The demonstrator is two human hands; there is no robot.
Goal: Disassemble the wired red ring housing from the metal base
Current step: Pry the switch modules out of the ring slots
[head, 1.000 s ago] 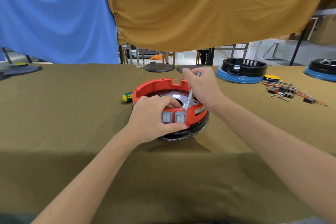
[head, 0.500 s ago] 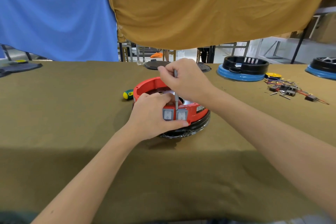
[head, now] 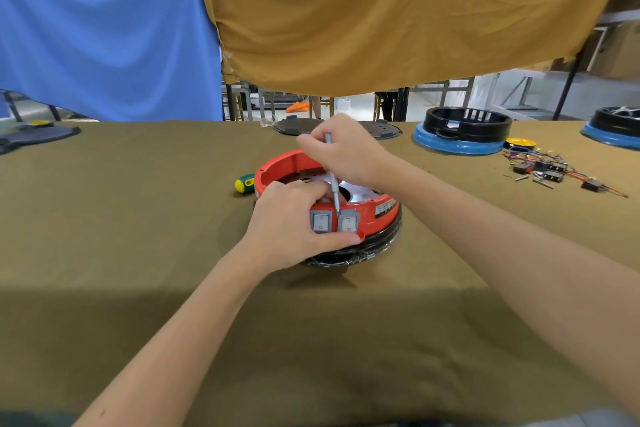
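Head view: left hand (head: 291, 222) gripping red ring housing (head: 377, 210) near rim, right hand (head: 346, 149) above, pinching thin metal tool (head: 334, 184)

Counting around the one red ring housing (head: 277, 166): two grey rocker switches (head: 320, 221) are sitting on its near wall, and one yellow-green screwdriver handle (head: 244, 183) is lying just left of it. Two black-and-blue round units (head: 462, 135) are standing far right of it, two dark flat discs (head: 294, 126) lying behind it. Two hands (head: 291, 225) are working on it.
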